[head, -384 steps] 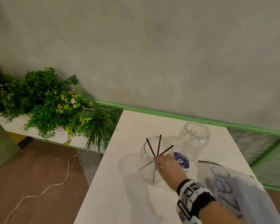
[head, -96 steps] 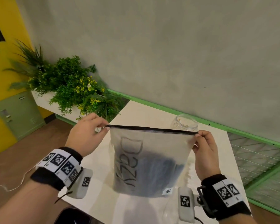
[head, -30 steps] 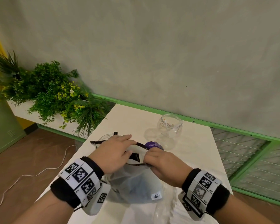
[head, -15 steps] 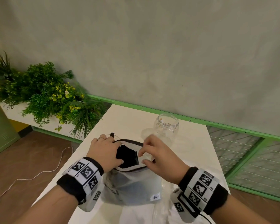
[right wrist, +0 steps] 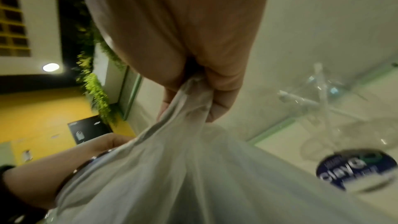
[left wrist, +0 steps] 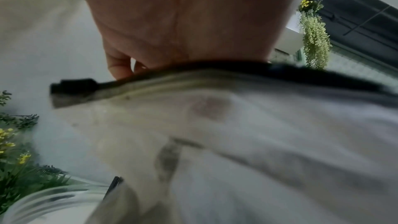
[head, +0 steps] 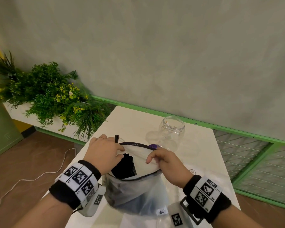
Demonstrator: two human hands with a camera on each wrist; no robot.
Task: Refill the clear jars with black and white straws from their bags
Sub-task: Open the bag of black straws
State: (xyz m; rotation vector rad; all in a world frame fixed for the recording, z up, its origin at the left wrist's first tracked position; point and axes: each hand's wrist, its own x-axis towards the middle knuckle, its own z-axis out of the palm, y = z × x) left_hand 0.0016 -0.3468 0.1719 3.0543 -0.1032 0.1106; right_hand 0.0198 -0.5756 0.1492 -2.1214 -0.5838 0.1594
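A frosted zip bag (head: 135,195) stands open on the white table (head: 135,122). A bundle of black straws (head: 124,167) shows inside it. My left hand (head: 105,153) curls over the bag's left rim, its fingertips closed on the top of the bundle. The bag's zip edge (left wrist: 193,72) runs under that palm. My right hand (head: 161,159) grips the bag's right rim, bunched in its fist (right wrist: 193,91). Behind the bag, tips of black straws (head: 116,139) rise from a hidden jar, whose rim (left wrist: 43,198) shows low in the left wrist view. A second clear jar (head: 172,129) stands further back.
A purple round label (head: 153,146) peeks out behind the bag, also seen as the label (right wrist: 355,171) close by the right wrist. Green plants (head: 53,99) fill a planter to the left. A green rail (head: 237,134) runs along the wall. A white cable (head: 39,175) lies on the floor.
The bag's mouth has been pulled wider and the straw bundle shows more. My left fingers have moved from the rim onto the straws. My right hand has closed on the right rim.
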